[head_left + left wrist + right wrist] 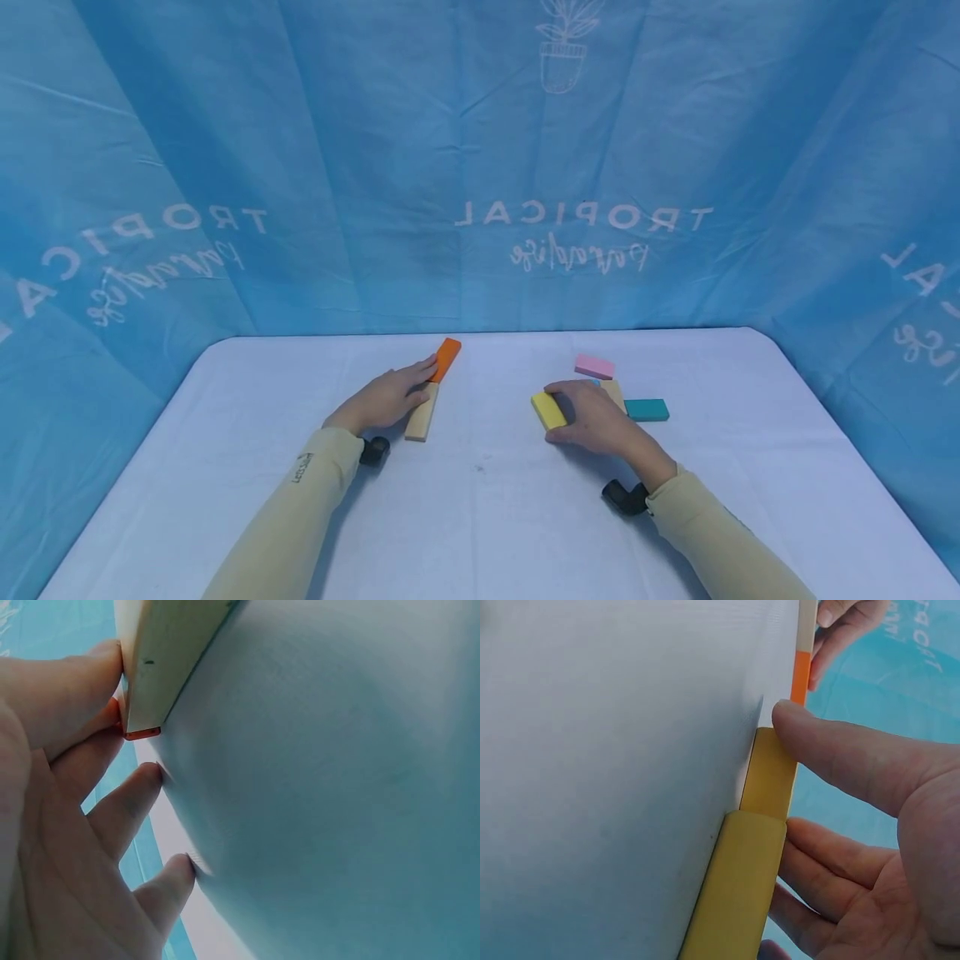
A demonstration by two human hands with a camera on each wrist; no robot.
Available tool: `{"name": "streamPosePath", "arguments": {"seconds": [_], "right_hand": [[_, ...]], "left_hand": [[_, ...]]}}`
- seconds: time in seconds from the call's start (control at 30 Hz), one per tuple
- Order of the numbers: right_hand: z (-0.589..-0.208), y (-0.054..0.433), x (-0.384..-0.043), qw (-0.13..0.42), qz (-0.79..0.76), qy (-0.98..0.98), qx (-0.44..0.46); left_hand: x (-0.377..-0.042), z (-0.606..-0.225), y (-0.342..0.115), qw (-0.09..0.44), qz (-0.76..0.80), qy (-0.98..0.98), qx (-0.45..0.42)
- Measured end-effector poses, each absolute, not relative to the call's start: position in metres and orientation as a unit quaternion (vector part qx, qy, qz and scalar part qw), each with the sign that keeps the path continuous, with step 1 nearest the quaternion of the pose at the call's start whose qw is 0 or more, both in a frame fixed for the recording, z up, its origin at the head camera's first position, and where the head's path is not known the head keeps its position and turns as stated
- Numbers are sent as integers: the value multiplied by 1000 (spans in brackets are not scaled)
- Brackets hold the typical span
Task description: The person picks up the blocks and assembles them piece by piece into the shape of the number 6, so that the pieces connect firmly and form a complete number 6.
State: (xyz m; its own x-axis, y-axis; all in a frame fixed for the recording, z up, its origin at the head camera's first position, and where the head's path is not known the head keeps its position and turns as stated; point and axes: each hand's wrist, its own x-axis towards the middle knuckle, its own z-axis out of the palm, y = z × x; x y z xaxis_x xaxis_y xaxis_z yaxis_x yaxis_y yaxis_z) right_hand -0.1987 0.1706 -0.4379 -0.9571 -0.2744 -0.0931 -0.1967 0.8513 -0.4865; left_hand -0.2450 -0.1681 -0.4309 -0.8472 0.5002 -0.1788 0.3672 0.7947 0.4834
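Note:
My left hand (386, 398) rests against two blocks lying end to end, an orange block (447, 358) and a plain wooden block (422, 414). In the left wrist view its thumb touches the wooden block (176, 656) and the other fingers are spread. My right hand (596, 417) holds a yellow block (549, 411) on the table, thumb at the near end and fingers at the far end. The right wrist view shows the yellow block (769, 776) with a second yellowish block (735, 889) in front of it.
Beyond and beside my right hand lie a pink block (595, 367), a plain wooden block (613, 392) and a teal block (647, 409); a bit of blue shows behind the hand. A white cloth (480, 517) covers the table, and a blue curtain (390, 167) hangs around it.

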Motion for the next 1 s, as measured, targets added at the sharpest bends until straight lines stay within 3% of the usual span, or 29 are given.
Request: {"name": "streamPosePath", "arguments": {"seconds": [1.0], "right_hand": [[-435, 169, -202, 81, -269, 954, -104]], "left_hand": [[-245, -431, -167, 151, 221, 937, 223]]}}
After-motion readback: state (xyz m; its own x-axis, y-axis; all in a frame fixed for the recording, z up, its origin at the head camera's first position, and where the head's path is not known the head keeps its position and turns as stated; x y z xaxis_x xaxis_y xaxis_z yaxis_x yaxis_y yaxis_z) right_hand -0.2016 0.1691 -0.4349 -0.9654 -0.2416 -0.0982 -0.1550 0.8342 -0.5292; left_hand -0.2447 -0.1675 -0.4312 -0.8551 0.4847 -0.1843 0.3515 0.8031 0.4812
